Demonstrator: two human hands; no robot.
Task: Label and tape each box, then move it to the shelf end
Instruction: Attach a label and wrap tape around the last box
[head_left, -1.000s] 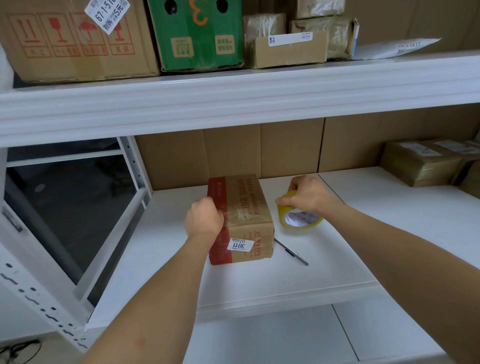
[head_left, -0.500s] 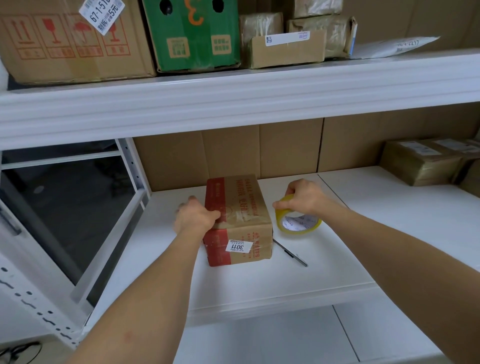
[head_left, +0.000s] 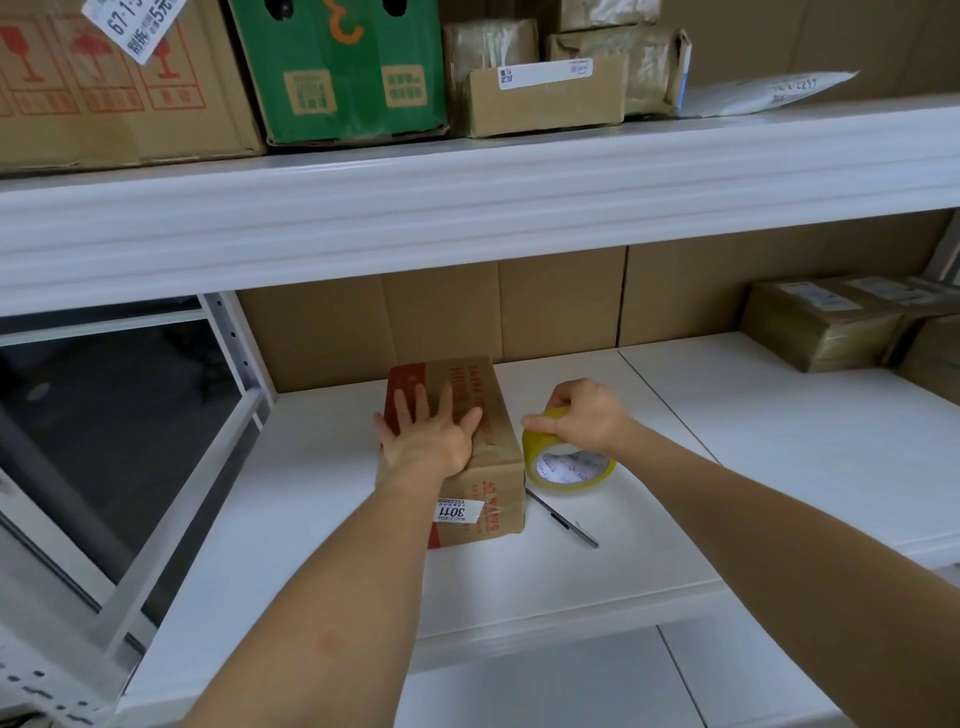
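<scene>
upper shelf 12 o'clock: green carton (head_left: 337, 67) between brown carton with red symbols (head_left: 104, 93) at 10 o'clock and small flat box (head_left: 545, 98) | white mailer (head_left: 769, 93) at 1 o'clock | cardboard backing (head_left: 493, 306) behind lower shelf | dark pen (head_left: 563, 521) lying at centre
</scene>
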